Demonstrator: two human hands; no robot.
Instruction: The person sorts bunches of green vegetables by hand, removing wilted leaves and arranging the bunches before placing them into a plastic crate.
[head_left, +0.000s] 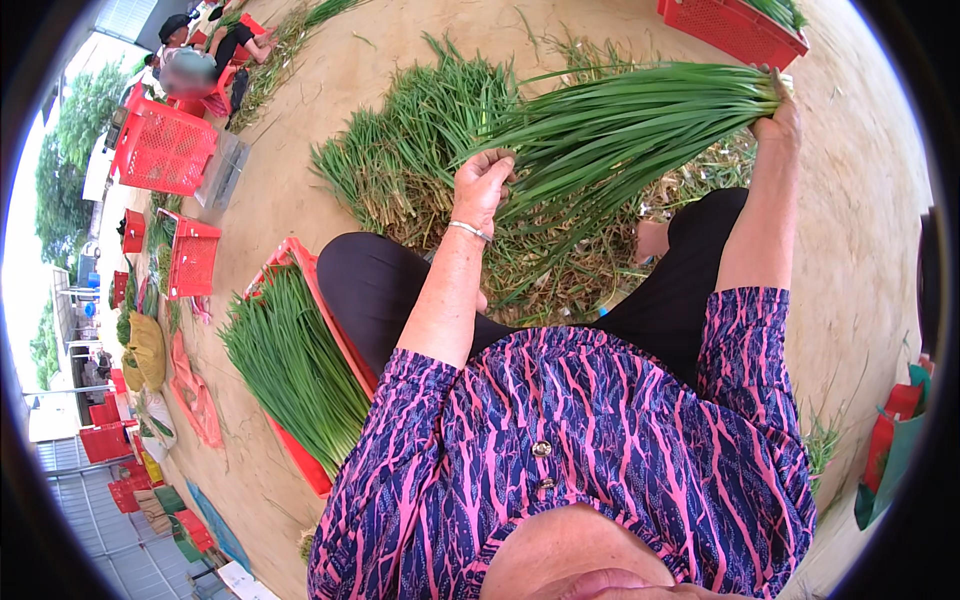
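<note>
Pink-and-blue shirt [600, 430] is closest. Over the pile [420, 130], the green bunch [640, 120] runs sideways, pale ends [762, 95] right, tips left and lower. The right hand [783, 118] has fingers tight around the pale ends; the left hand [482, 187] curls its fingers near the tips, grip unclear.

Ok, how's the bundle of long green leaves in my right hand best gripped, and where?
Probably around the narrow pale stem end, from the right: the bundle of long green leaves gathers there, in the right hand, and fans out loosely toward the left hand.
</note>
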